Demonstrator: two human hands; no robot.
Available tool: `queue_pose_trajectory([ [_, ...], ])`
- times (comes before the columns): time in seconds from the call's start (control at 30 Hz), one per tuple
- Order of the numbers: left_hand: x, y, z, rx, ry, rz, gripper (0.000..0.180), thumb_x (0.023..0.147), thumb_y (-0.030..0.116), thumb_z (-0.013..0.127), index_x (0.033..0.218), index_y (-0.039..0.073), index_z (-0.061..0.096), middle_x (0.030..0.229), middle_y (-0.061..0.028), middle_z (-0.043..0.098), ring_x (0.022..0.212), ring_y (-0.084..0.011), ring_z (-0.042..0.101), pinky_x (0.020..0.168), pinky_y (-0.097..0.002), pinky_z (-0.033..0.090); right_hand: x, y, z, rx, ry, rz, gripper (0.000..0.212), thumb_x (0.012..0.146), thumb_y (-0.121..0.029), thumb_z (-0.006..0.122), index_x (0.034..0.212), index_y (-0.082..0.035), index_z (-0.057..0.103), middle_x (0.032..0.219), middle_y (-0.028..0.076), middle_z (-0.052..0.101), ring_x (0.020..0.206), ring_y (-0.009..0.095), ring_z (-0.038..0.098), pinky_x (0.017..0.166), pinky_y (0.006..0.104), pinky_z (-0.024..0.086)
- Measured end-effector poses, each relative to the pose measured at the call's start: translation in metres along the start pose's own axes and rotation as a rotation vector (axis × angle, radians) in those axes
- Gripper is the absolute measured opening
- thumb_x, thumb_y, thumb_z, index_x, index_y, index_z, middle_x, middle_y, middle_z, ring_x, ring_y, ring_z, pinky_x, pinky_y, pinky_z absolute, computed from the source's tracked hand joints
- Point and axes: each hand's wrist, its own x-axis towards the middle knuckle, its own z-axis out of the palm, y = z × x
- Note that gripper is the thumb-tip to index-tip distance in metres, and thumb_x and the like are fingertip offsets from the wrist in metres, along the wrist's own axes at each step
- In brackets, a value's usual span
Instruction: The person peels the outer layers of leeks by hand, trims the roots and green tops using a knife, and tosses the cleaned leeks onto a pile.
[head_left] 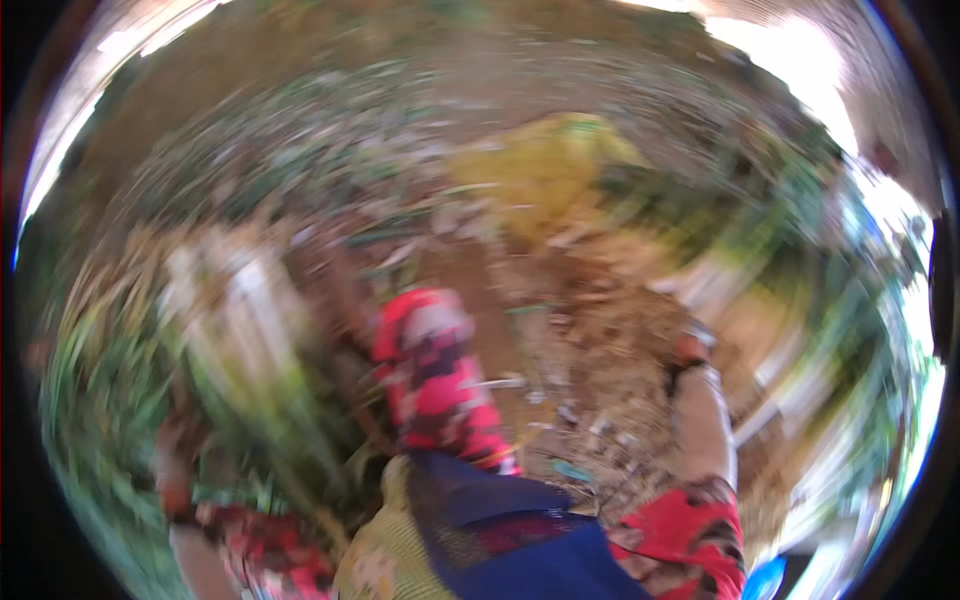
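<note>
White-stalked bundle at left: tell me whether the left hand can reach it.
Probably yes: the left hand is close beside the bundle, with nothing solid visible between, though blur hides any contact.

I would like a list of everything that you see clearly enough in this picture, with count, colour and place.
Pale-stemmed bundle: one, white and green, left
Leafy stalks: too blurred to count, green and pale, right
Yellow sheet-like thing: one, yellow, upper centre
Loose leaves: uncountable, green and greyish, upper left
Straw-like litter: one patch, tan, right of centre
Blue item: one, bright blue, lower right
Dark blue cloth: one, dark blue, lower centre
Ribbed cloth: one, yellow-green, lower centre
Patterned clothing: three visible parts, red with dark patches, centre and both lower sides
Left hand: one, blurred, lower left
Right hand: one, blurred, right of centre
</note>
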Motion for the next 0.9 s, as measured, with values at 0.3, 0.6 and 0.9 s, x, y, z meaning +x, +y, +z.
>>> queue_pose_trajectory([
  [0.3,0.012,-0.013,0.070,-0.090,0.177,-0.437,0.037,0.073,0.011,0.065,0.108,0.001,0.058,0.087,-0.0071,0.064,0.064,-0.0175,0.062,0.060,-0.0301,0.052,-0.152,-0.270,-0.100,0.255,0.269,-1.462,0.044,0.078,-0.026,0.058,0.117,-0.008,0.052,0.104,0.019,0.060,0.094,0.038,0.057,0.081,0.0415,0.046],
  [0.6,0.018,-0.061,0.136,0.768,0.386,-0.178,0.041,0.065,0.016,0.071,0.104,0.006,0.061,0.092,-0.0106,0.064,0.083,-0.0248,0.063,0.076,-0.0325,0.050,-0.418,-0.455,-0.069,0.185,-0.159,-1.710,0.044,0.080,-0.027,0.061,0.111,0.000,0.046,0.081,0.020,0.062,0.071,0.034,0.061,0.066,0.0383,0.050],
  [0.9,0.036,-0.022,0.165,0.965,0.102,-0.690,0.058,0.073,0.028,0.064,0.119,0.004,0.037,0.100,-0.0196,0.062,0.093,-0.0308,0.062,0.077,-0.0396,0.050,-0.404,-0.495,-0.017,1.015,-0.110,-1.308,0.047,0.067,-0.022,0.072,0.101,0.001,0.049,0.071,0.014,0.061,0.065,0.024,0.061,0.063,0.0333,0.049],
])
